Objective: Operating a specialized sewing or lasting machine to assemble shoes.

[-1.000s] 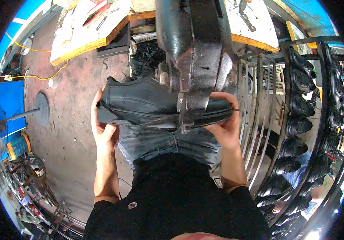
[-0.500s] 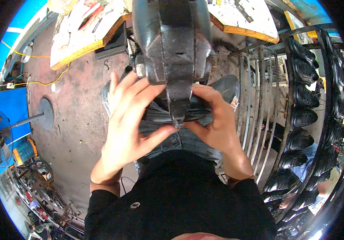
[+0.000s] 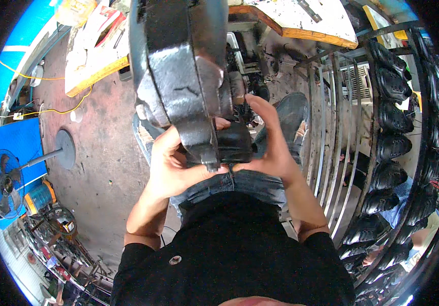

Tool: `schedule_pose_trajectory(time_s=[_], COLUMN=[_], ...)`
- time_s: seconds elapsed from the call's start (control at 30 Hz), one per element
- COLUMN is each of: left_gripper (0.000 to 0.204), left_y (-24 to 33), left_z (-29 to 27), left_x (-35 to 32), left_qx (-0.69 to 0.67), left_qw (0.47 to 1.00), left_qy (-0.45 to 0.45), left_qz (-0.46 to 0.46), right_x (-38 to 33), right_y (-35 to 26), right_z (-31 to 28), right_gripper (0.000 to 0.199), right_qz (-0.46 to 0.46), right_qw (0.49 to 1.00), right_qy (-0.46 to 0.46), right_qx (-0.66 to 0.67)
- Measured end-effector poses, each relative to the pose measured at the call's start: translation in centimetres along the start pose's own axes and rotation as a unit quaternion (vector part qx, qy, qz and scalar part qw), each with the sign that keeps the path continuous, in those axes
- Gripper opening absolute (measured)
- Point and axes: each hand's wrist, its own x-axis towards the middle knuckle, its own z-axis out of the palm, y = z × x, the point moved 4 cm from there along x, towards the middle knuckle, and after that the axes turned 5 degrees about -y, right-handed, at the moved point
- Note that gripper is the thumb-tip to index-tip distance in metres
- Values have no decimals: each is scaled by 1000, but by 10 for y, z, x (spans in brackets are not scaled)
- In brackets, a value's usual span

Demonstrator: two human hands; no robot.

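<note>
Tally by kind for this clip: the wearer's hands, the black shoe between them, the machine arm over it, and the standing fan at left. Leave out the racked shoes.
Hands: 2 (left hand, right hand)
Black shoe between them: 1
Machine arm: 1
Standing fan: 1
Total: 5

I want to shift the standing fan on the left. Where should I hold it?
Probably mid-way along the grey pole, wrapping a hand around it from the right: it is slim, straight and uncovered there, whereas the wire cage is broad and the round base lies flat.
</note>
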Motion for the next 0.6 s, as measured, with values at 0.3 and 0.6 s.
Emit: schedule_pose_trajectory(time_s=[0.3,0.6], left_gripper=[70,66], left_y=[-45,-69], left_z=[6,1], left_x=[-11,-39], left_qx=[-114,-127], left_qw=[993,971], left_qy=[14,184], left_qz=[26,-83], right_x=[-49,-53], right_y=[100,55], right_z=[17,-104], right_gripper=[136,130], right_qz=[191,154], right_qw=[939,977], right_qy=[-38,67], right_qx=[285,130])
